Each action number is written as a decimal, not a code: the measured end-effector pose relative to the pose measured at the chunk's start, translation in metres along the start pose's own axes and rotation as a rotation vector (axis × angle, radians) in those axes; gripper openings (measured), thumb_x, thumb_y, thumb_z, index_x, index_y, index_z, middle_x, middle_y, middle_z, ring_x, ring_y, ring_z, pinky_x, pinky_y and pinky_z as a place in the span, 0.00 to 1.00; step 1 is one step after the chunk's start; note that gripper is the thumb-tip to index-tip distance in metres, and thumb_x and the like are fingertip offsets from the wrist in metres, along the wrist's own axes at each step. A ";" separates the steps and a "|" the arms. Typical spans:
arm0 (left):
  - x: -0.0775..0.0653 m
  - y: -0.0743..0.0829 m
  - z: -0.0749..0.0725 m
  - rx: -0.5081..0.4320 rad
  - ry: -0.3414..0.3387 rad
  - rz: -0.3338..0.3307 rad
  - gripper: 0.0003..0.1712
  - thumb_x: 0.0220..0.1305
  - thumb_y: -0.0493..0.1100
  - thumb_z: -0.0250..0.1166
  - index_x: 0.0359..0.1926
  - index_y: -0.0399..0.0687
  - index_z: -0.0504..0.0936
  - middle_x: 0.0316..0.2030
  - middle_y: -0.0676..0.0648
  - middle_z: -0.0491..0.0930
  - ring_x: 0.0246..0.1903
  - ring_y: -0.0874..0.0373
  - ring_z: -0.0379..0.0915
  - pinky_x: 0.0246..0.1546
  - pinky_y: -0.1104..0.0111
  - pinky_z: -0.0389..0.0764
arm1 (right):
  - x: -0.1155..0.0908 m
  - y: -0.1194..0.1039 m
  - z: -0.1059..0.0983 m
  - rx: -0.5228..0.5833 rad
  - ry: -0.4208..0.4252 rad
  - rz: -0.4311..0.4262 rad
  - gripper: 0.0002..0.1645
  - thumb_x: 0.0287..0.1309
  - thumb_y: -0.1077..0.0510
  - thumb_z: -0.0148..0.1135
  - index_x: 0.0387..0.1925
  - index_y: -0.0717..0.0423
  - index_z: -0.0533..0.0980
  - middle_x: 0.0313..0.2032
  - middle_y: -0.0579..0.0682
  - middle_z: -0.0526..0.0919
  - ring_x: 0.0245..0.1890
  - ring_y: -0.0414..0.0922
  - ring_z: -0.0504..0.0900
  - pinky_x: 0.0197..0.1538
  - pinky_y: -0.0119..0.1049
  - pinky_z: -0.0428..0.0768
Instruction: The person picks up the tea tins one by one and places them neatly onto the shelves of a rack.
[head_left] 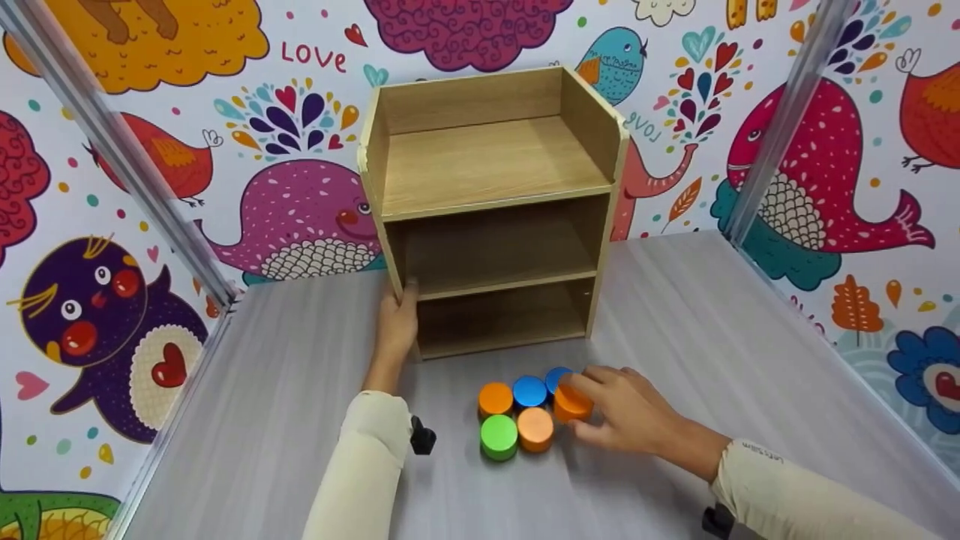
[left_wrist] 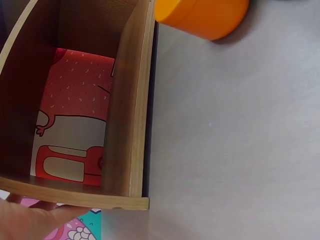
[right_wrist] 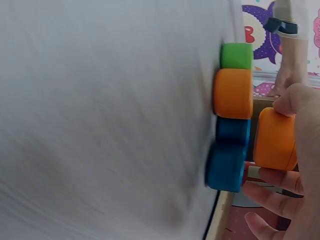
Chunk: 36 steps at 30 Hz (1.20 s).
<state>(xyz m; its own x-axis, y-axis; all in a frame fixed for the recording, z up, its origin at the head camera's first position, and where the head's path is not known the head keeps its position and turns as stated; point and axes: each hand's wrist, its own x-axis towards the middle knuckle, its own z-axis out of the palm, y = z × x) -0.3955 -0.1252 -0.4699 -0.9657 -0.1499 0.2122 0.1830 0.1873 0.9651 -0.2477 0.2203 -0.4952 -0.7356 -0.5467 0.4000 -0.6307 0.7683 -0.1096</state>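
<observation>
Grey table (head_left: pixel 277 405), cartoon-printed walls (head_left: pixel 315 112). Three-tier pale wooden shelf (head_left: pixel 496 217) near far edge; left hand (head_left: pixel 397 326) gripping side, presumably steadying. Right hand (head_left: pixel 630 411) pinching orange plastic-looking cylinder (head_left: pixel 572 406), raised above table beside five clustered multicoloured cylinders (head_left: pixel 535 427).

Your head camera looks forward and down over the tabletop (head_left: pixel 262 390), set back far enough to take in the whole shelf unit (head_left: pixel 495 161). Your left wrist camera, close in, shows the shelf unit's compartments turned sideways, sharing them with the head view. Your right wrist camera looks low across the tabletop, near the coloured cylinders (head_left: pixel 535 429), which your head view shows from above.
</observation>
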 end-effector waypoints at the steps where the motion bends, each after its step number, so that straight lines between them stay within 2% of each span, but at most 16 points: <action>1: 0.000 0.000 0.000 0.000 -0.001 -0.004 0.24 0.80 0.51 0.49 0.63 0.37 0.68 0.58 0.36 0.73 0.62 0.46 0.66 0.67 0.49 0.65 | 0.002 0.000 -0.002 0.001 0.004 0.002 0.28 0.51 0.40 0.73 0.53 0.41 0.77 0.33 0.38 0.75 0.30 0.35 0.71 0.34 0.36 0.72; 8: 0.000 -0.001 -0.001 0.008 -0.010 -0.036 0.27 0.80 0.53 0.49 0.66 0.37 0.67 0.61 0.35 0.73 0.65 0.45 0.65 0.69 0.48 0.64 | 0.014 0.002 -0.021 -0.010 0.058 0.010 0.25 0.52 0.41 0.71 0.51 0.42 0.78 0.34 0.39 0.78 0.29 0.35 0.73 0.35 0.36 0.76; 14: 0.001 -0.001 -0.001 0.003 -0.012 -0.038 0.24 0.80 0.53 0.48 0.61 0.37 0.68 0.57 0.36 0.72 0.60 0.47 0.65 0.66 0.49 0.65 | 0.022 0.005 -0.034 -0.010 0.064 0.028 0.26 0.53 0.41 0.71 0.53 0.42 0.79 0.34 0.39 0.78 0.28 0.35 0.72 0.35 0.34 0.74; 19: 0.000 0.000 -0.002 0.019 -0.002 -0.031 0.27 0.79 0.53 0.49 0.66 0.39 0.67 0.58 0.37 0.74 0.63 0.47 0.67 0.67 0.49 0.66 | 0.027 0.006 -0.041 -0.002 0.071 0.033 0.27 0.52 0.42 0.71 0.54 0.40 0.78 0.34 0.39 0.78 0.29 0.35 0.72 0.35 0.33 0.74; 22: 0.001 0.000 -0.001 0.018 0.000 -0.027 0.21 0.80 0.53 0.49 0.56 0.38 0.70 0.46 0.40 0.73 0.52 0.48 0.69 0.57 0.53 0.70 | 0.031 0.007 -0.046 -0.003 0.091 0.018 0.27 0.51 0.44 0.71 0.54 0.41 0.78 0.34 0.40 0.79 0.28 0.35 0.73 0.35 0.34 0.74; 26: 0.001 -0.001 0.000 0.021 0.010 -0.032 0.16 0.80 0.53 0.48 0.39 0.45 0.65 0.35 0.47 0.61 0.40 0.50 0.61 0.44 0.58 0.64 | 0.035 0.008 -0.054 -0.007 0.108 -0.008 0.27 0.50 0.45 0.71 0.54 0.42 0.78 0.33 0.41 0.79 0.27 0.36 0.73 0.34 0.34 0.74; 32: 0.000 -0.001 -0.001 0.014 0.001 -0.035 0.17 0.80 0.53 0.48 0.36 0.48 0.61 0.31 0.50 0.57 0.33 0.53 0.57 0.37 0.61 0.61 | 0.043 0.007 -0.070 -0.002 0.085 0.022 0.27 0.53 0.45 0.70 0.56 0.42 0.79 0.34 0.42 0.79 0.28 0.38 0.74 0.35 0.35 0.75; 36: 0.000 -0.001 -0.001 -0.004 -0.003 -0.015 0.15 0.80 0.52 0.48 0.37 0.48 0.61 0.32 0.50 0.59 0.34 0.54 0.57 0.38 0.61 0.62 | 0.050 0.008 -0.081 0.001 0.077 0.043 0.27 0.54 0.44 0.70 0.57 0.42 0.79 0.36 0.44 0.80 0.29 0.40 0.75 0.36 0.36 0.74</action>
<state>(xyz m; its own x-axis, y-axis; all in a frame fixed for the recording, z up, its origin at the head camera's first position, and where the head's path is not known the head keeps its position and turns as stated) -0.3955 -0.1262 -0.4707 -0.9689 -0.1497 0.1969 0.1689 0.1810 0.9689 -0.2696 0.2263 -0.4021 -0.7408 -0.4860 0.4636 -0.5993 0.7900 -0.1295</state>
